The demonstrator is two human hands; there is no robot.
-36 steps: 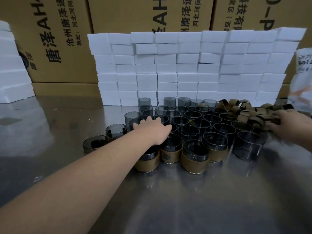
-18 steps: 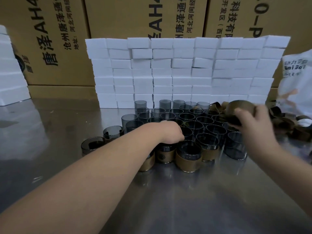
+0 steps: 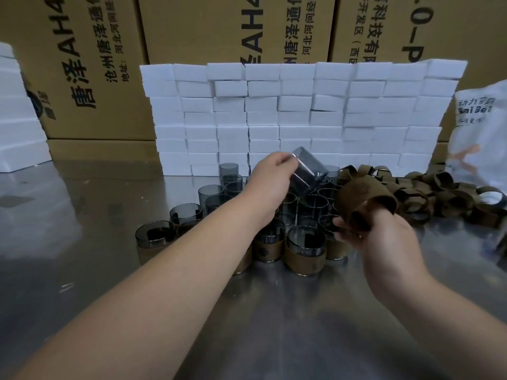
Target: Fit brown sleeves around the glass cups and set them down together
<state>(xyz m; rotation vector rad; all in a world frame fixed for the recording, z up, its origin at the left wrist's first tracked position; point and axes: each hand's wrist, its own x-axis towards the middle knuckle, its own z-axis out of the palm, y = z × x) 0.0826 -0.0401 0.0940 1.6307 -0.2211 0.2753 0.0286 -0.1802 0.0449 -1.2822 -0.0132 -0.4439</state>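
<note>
Above the desk, the left hand is gripping a tilted cup. The right hand is holding a sleeve open, likely for fitting.

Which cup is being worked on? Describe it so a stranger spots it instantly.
Find the white block wall; before it stands a crowd of grey glass cups. Your cup is gripped by the left hand above them, the only one lifted and tilted.
</note>
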